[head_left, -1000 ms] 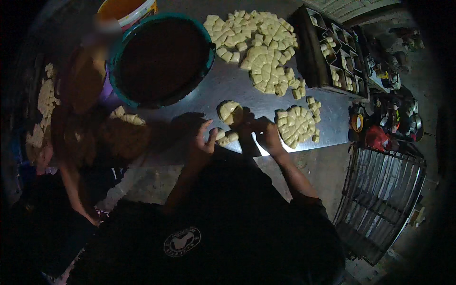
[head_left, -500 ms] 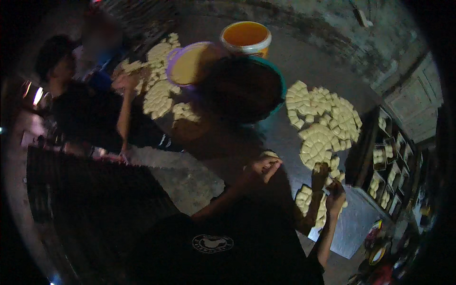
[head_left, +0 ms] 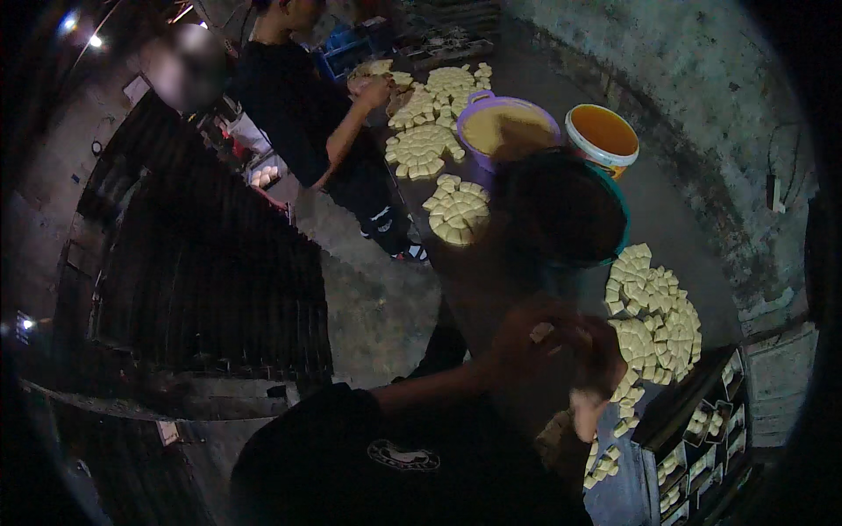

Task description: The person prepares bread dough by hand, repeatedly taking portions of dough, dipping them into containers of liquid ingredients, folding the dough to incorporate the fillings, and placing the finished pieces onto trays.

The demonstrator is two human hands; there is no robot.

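Note:
My left hand (head_left: 535, 342) is dim and blurred above the dark near part of the metal table, with a small pale shape at its fingers that I cannot make out. My right hand (head_left: 596, 368) is beside it, smeared and partly shadowed, in front of pale dough cut into pieces (head_left: 667, 324); its fingers are unclear. More scored dough (head_left: 456, 210) lies farther left along the table (head_left: 710, 285). A teal tub (head_left: 621, 210), dark inside, stands between the dough groups, beside a purple tub of pale yellow contents (head_left: 504, 131) and an orange-and-white bucket (head_left: 601, 136).
A co-worker (head_left: 289, 123) in dark clothing handles dough at the table's far left end, near blue crates (head_left: 338, 53). Moulds holding dough (head_left: 702, 438) sit at the lower right. A stained wall (head_left: 684, 79) runs behind the table; dark corrugated panels (head_left: 202, 289) stand at left.
My view has swung left, bringing the co-worker and far table end into sight. My hands have drawn closer together and are now blurred; earlier they were apart over the dough.

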